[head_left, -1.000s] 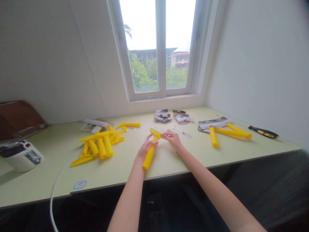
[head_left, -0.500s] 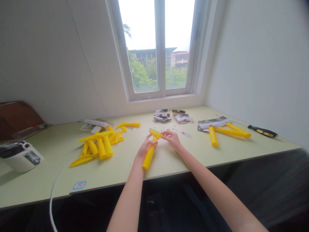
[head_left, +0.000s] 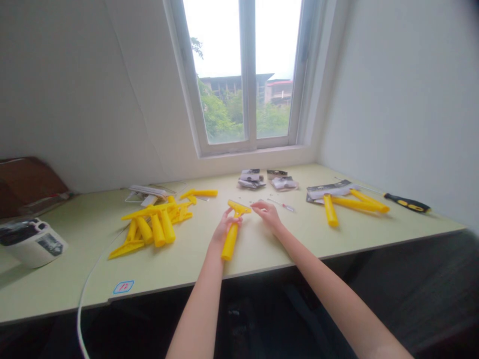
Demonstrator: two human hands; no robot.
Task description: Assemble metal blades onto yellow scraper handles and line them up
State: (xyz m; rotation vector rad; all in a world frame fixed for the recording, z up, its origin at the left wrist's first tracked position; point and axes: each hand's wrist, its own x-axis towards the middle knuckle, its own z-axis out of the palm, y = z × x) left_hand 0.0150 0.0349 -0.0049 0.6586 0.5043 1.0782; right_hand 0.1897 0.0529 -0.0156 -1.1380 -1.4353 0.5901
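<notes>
My left hand (head_left: 223,228) is closed around a yellow scraper (head_left: 230,241) just below its head, over the front part of the table. The scraper's wide head points away from me and its handle hangs toward me. My right hand (head_left: 268,214) is just right of the head, fingertips pinched together with a small gap to the scraper. Whatever those fingertips hold, if anything, is too small to make out. Beyond the right hand lie a small screwdriver (head_left: 283,205) and a few tiny metal bits on the table.
A pile of yellow scraper parts (head_left: 153,227) lies at left, a white mug (head_left: 32,244) farther left. At right are more yellow scrapers (head_left: 359,203) and a black-and-yellow screwdriver (head_left: 407,203). Small packets (head_left: 251,179) sit below the window. A white cable (head_left: 84,299) crosses the table's front edge.
The scraper's head has turned and shifted slightly left in my left hand. My right fingertips, which were at the head's right end, are now a little apart from it.
</notes>
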